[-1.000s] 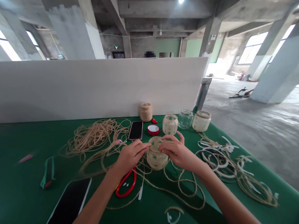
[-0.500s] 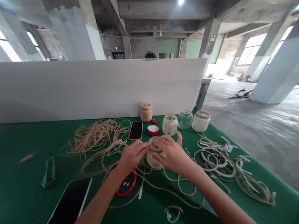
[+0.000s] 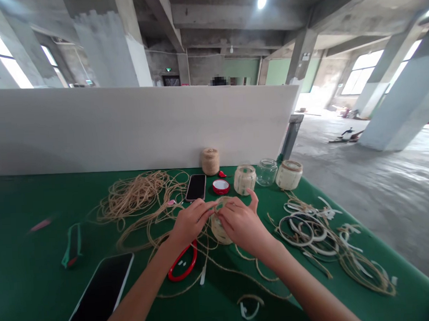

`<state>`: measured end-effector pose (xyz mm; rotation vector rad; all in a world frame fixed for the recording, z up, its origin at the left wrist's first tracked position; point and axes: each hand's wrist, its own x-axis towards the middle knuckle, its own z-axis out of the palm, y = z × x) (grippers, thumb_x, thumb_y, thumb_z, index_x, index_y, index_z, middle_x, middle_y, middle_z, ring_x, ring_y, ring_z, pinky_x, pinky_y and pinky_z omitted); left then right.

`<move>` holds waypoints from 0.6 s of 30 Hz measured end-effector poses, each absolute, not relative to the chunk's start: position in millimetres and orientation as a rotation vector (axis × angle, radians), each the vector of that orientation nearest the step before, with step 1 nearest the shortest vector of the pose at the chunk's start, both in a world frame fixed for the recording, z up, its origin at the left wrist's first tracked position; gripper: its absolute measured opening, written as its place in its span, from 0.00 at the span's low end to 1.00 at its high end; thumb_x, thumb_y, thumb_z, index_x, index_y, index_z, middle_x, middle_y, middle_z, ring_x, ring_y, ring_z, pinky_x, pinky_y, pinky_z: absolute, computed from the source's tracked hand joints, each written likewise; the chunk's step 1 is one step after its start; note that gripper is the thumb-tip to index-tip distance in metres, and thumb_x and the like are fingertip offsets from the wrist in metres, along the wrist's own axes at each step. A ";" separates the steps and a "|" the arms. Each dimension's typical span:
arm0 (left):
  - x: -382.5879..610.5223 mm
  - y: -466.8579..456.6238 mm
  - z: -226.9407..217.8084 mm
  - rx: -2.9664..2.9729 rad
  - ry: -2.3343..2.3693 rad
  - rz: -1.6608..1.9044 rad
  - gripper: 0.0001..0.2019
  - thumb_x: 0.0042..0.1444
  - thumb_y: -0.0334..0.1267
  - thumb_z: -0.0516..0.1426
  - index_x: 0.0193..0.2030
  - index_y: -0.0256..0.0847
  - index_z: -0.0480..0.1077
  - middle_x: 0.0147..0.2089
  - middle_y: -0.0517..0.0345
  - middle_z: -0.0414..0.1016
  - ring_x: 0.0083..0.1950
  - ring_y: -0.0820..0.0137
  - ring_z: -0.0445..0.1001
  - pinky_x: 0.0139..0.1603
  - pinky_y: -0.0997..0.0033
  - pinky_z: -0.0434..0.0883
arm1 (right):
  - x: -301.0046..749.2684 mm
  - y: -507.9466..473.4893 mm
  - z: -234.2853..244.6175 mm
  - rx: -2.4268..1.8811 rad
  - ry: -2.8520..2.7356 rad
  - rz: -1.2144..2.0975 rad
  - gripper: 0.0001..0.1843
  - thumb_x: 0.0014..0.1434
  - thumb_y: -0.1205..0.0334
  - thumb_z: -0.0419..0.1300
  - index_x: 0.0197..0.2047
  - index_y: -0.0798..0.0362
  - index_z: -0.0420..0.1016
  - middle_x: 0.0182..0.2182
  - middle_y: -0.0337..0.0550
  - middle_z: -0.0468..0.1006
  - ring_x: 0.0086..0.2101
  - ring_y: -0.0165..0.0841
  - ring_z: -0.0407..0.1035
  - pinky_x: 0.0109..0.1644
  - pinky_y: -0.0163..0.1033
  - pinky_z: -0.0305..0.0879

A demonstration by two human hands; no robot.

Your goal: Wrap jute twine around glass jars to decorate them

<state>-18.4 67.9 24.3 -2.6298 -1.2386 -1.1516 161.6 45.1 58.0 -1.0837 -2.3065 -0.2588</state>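
Observation:
A glass jar (image 3: 220, 231) with a pale covering stands on the table between my hands, partly hidden by them. My left hand (image 3: 191, 220) pinches jute twine at the left of the jar's rim, thumb and forefinger together. At the right of the rim, my right hand (image 3: 243, 222) bends over the jar with its fingertips closed on the twine, one finger sticking up. The exact grip is hidden behind the fingers. Loose jute twine (image 3: 238, 273) trails over the green cloth below the jar. Red scissor-like handles (image 3: 195, 257) lie partly under my left wrist.
Behind are a twine spool (image 3: 210, 161), a red tape roll (image 3: 220, 187), a phone (image 3: 196, 187), two covered jars (image 3: 245, 180) (image 3: 289, 175) and a clear jar (image 3: 266, 172). Tangled twine (image 3: 137, 195) lies left, with a tablet (image 3: 97, 296); rings and scraps (image 3: 311, 232) lie right.
My right hand has tilted and drawn its fingers closer together at the jar's rim, covering more of the jar. My left hand stays nearly in place. The view has shifted slightly.

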 end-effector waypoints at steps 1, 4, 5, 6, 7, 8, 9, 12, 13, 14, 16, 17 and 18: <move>-17.5 67.5 24.7 -2.647 -1.247 -1.175 0.13 0.62 0.38 0.46 0.49 0.41 0.68 0.35 0.56 0.69 0.36 0.74 0.69 0.34 0.78 0.68 | 162.4 45.1 58.0 -1.083 -2.301 -0.235 0.10 0.58 0.69 0.49 0.28 0.53 0.68 0.26 0.40 0.75 0.38 0.35 0.65 0.58 0.59 0.26; -15.8 66.9 24.8 -2.705 -1.285 -1.199 0.13 0.62 0.38 0.47 0.49 0.42 0.67 0.35 0.56 0.69 0.35 0.74 0.69 0.34 0.78 0.68 | 168.4 45.8 58.7 -1.082 -2.306 -0.145 0.10 0.58 0.70 0.49 0.29 0.52 0.68 0.27 0.39 0.75 0.40 0.35 0.65 0.58 0.59 0.25; -15.7 67.1 24.5 -2.718 -1.294 -1.198 0.13 0.62 0.38 0.47 0.48 0.42 0.67 0.36 0.56 0.69 0.35 0.74 0.69 0.34 0.78 0.67 | 171.4 46.3 59.3 -1.081 -2.317 -0.116 0.10 0.58 0.70 0.49 0.30 0.52 0.69 0.27 0.39 0.75 0.40 0.35 0.65 0.58 0.60 0.25; -15.7 67.3 24.1 -2.723 -1.297 -1.193 0.12 0.62 0.38 0.47 0.48 0.43 0.68 0.36 0.56 0.69 0.36 0.74 0.69 0.34 0.78 0.67 | 174.7 46.8 60.2 -1.077 -2.333 -0.090 0.10 0.58 0.70 0.49 0.31 0.51 0.69 0.28 0.38 0.75 0.41 0.34 0.65 0.58 0.60 0.25; -16.0 67.6 23.6 -2.723 -1.297 -1.178 0.12 0.61 0.38 0.47 0.48 0.43 0.68 0.36 0.56 0.69 0.36 0.74 0.70 0.34 0.78 0.67 | 178.0 47.4 61.3 -1.068 -2.350 -0.070 0.10 0.57 0.71 0.49 0.31 0.51 0.69 0.29 0.38 0.75 0.42 0.35 0.65 0.58 0.60 0.25; -16.4 67.8 23.3 -2.715 -1.284 -1.155 0.12 0.61 0.38 0.48 0.48 0.43 0.68 0.36 0.56 0.69 0.36 0.74 0.70 0.34 0.79 0.67 | 181.5 48.1 62.6 -1.058 -2.369 -0.051 0.10 0.57 0.71 0.49 0.32 0.50 0.69 0.29 0.37 0.75 0.43 0.35 0.64 0.58 0.60 0.26; -16.8 67.9 23.1 -2.697 -1.263 -1.128 0.12 0.61 0.38 0.48 0.48 0.43 0.68 0.36 0.57 0.70 0.35 0.74 0.70 0.33 0.79 0.67 | 184.9 48.8 64.1 -1.046 -2.388 -0.032 0.10 0.57 0.71 0.50 0.32 0.49 0.69 0.29 0.37 0.75 0.43 0.35 0.64 0.58 0.60 0.26; -17.2 66.5 24.2 -2.634 -1.181 -1.043 0.13 0.62 0.39 0.47 0.49 0.42 0.68 0.35 0.57 0.70 0.33 0.75 0.70 0.30 0.80 0.65 | 193.9 50.8 68.2 -1.019 -2.433 0.033 0.11 0.57 0.72 0.50 0.33 0.47 0.70 0.29 0.35 0.76 0.46 0.34 0.63 0.58 0.59 0.26; -16.8 65.6 24.9 -2.619 -1.162 -1.021 0.13 0.62 0.39 0.47 0.49 0.42 0.68 0.35 0.57 0.70 0.32 0.76 0.70 0.28 0.81 0.64 | 196.4 51.4 69.2 -1.016 -2.443 0.051 0.11 0.57 0.72 0.51 0.33 0.47 0.71 0.30 0.35 0.76 0.47 0.35 0.62 0.59 0.59 0.26; -16.0 64.6 25.6 -2.609 -1.150 -1.003 0.13 0.62 0.39 0.47 0.48 0.42 0.68 0.35 0.57 0.70 0.32 0.76 0.70 0.28 0.81 0.64 | 198.5 51.8 69.9 -1.016 -2.450 0.066 0.12 0.57 0.72 0.51 0.34 0.46 0.71 0.31 0.35 0.76 0.47 0.35 0.62 0.59 0.59 0.26; -14.0 62.8 26.0 -2.597 -1.131 -0.984 0.13 0.62 0.39 0.47 0.47 0.42 0.68 0.35 0.57 0.70 0.32 0.76 0.70 0.28 0.80 0.64 | 201.3 52.1 70.4 -1.017 -2.460 0.087 0.12 0.57 0.71 0.51 0.35 0.45 0.71 0.32 0.35 0.76 0.48 0.34 0.62 0.59 0.59 0.25; -12.9 62.3 25.7 -2.591 -1.122 -0.985 0.12 0.62 0.39 0.47 0.46 0.42 0.68 0.35 0.57 0.70 0.32 0.76 0.70 0.28 0.80 0.64 | 202.1 51.8 70.2 -1.018 -2.460 0.093 0.12 0.57 0.71 0.51 0.35 0.45 0.71 0.32 0.34 0.76 0.47 0.34 0.62 0.59 0.60 0.25; -11.9 62.0 25.0 -2.586 -1.115 -0.988 0.12 0.62 0.38 0.47 0.45 0.41 0.68 0.35 0.57 0.70 0.32 0.75 0.70 0.28 0.80 0.64 | 202.5 51.1 70.0 -1.022 -2.455 0.096 0.12 0.57 0.71 0.50 0.34 0.45 0.71 0.31 0.34 0.76 0.47 0.34 0.62 0.58 0.60 0.25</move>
